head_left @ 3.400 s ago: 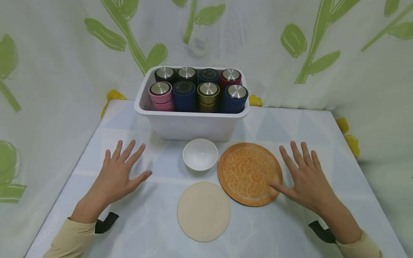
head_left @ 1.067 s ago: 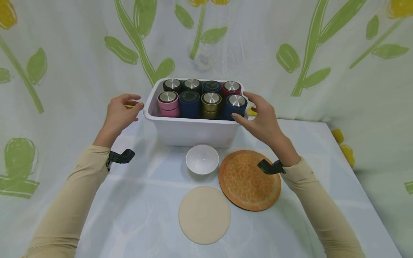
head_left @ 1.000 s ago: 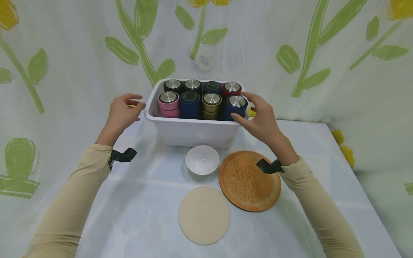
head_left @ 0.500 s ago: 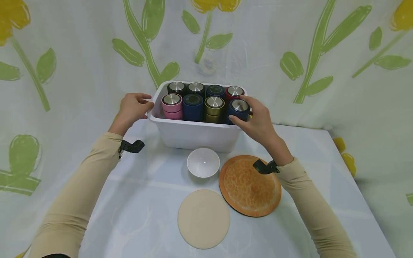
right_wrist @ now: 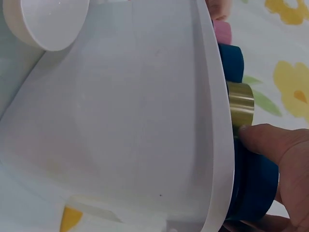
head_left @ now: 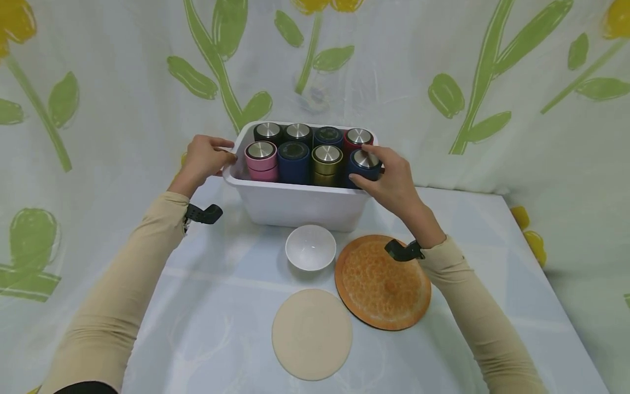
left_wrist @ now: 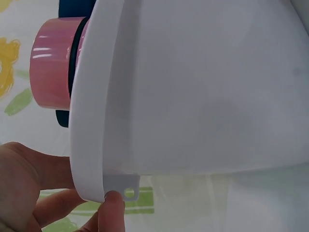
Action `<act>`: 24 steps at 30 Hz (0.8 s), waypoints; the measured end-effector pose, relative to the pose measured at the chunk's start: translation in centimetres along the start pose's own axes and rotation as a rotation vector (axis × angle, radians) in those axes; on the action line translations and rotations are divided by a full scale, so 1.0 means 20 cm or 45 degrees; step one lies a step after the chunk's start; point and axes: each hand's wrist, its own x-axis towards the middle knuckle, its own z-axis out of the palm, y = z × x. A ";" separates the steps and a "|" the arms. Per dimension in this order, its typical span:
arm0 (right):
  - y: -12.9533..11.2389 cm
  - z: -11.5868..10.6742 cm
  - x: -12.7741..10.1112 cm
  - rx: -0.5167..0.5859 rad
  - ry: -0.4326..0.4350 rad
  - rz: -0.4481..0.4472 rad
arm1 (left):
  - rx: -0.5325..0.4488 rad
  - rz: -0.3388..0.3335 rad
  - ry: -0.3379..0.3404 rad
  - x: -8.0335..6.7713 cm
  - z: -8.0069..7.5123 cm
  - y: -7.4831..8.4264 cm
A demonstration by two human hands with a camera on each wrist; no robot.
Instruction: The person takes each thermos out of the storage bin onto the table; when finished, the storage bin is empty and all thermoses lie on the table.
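Note:
A white plastic bin [head_left: 300,205] stands at the back of the table, packed with upright thermos flasks in two rows. My left hand [head_left: 202,158] grips the bin's left rim; in the left wrist view a fingertip sits by a small tab with a hole under that rim. At the front right corner of the bin, my right hand [head_left: 394,180] holds a dark blue thermos [right_wrist: 258,181] between thumb and fingers; the far fingers are mostly hidden. Beside it are a gold thermos [head_left: 327,167] and, behind, a red thermos [head_left: 358,138]. A pink thermos [left_wrist: 53,63] is nearest the left hand.
In front of the bin sits a white bowl [head_left: 310,249]. To its right lies a round brown disc [head_left: 384,282] with a baked-crust look, and nearer me a plain beige disc [head_left: 311,335]. A flower-patterned curtain [head_left: 394,82] hangs behind the table.
Both hands, first spread over the table, have moved forward to the bin. The left has come to its left rim, the right has closed around the blue thermos. The bowl and discs stay put.

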 end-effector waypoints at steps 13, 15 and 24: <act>0.00 0.00 0.01 -0.030 0.015 0.050 | -0.016 -0.031 -0.032 0.00 0.00 0.02; -0.01 0.00 0.01 -0.035 0.010 0.070 | -0.024 -0.036 -0.033 0.00 0.00 0.01; -0.07 -0.07 0.08 -0.053 0.032 0.052 | -0.047 -0.060 -0.034 0.00 0.00 0.02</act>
